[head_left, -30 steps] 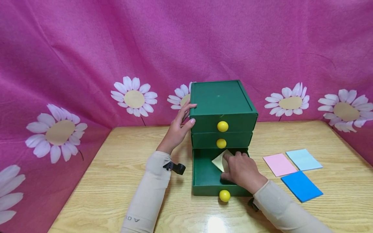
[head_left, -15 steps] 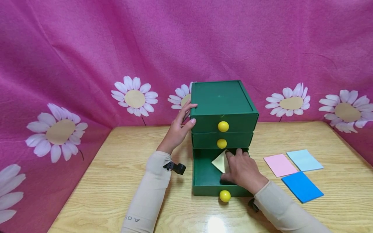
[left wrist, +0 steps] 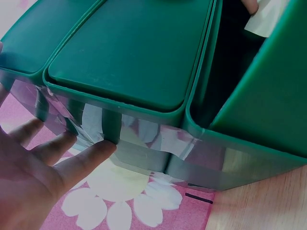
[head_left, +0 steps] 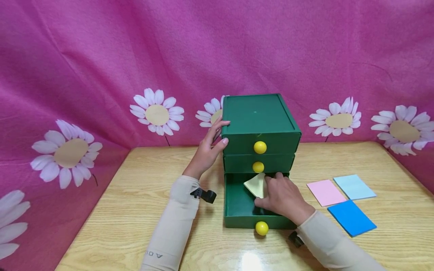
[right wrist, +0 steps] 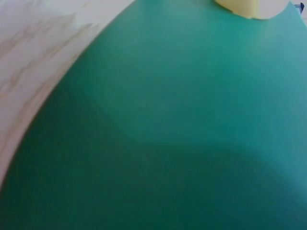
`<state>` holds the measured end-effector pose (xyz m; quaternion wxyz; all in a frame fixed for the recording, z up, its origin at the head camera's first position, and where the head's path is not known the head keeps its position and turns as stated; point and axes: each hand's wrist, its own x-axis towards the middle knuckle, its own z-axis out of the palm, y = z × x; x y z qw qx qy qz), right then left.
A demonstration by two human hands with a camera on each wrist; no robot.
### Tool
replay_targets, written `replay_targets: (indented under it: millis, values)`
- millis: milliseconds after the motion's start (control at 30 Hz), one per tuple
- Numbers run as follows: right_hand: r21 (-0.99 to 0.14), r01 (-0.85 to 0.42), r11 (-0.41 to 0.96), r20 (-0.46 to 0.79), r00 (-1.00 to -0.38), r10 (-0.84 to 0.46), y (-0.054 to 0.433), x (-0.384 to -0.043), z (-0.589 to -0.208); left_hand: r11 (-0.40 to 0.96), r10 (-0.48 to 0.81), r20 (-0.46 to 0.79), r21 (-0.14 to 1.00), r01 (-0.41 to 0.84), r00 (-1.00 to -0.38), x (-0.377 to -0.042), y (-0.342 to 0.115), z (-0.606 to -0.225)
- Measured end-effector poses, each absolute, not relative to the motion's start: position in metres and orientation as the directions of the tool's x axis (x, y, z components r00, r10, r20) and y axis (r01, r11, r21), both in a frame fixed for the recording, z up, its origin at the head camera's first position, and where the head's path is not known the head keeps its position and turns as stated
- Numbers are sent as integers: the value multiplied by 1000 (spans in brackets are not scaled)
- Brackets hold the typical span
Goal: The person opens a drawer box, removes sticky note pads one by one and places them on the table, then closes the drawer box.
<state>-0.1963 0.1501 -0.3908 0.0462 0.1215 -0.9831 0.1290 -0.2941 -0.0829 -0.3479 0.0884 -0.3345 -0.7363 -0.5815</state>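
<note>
A green desktop drawer cabinet point(head_left: 254, 113) stands on the table with its bottom drawer point(head_left: 237, 203) pulled out. My right hand point(head_left: 283, 197) reaches into that drawer and pinches a pale yellow sticky note pad point(head_left: 255, 184) by its near side, thumb in front. The pad sits at a slant; its right part is hidden by the fingers. In the left wrist view, a corner of the pad point(left wrist: 264, 20) shows above the drawer's opening. My left hand point(head_left: 205, 152) rests against the cabinet's upper left side, fingers extended. The right wrist view is filled by the drawer's green front point(right wrist: 168, 105).
To the right of the cabinet lie a pink sticky note pad point(head_left: 326, 192), a light blue pad point(head_left: 355, 187) and a darker blue pad point(head_left: 352, 218). Each drawer has a round yellow knob point(head_left: 262, 228). A magenta cloth point(head_left: 176, 56) with daisies hangs behind.
The right thumb has come forward to the yellow pad's near edge, and the pad has shifted slightly left and tilted. The left hand has stayed in place.
</note>
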Motion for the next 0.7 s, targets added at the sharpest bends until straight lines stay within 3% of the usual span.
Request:
replay_targets:
  millis: [333,700]
  values:
    - [-233,-269,935,183,-956,-229,153,-189,-383,74,401,528,796,601,-748,-269,-81,-323]
    - [-250,-288,924,245,-943,-227,155,-180,-378,76,396,525,799,596,-754,-269,-81,-324]
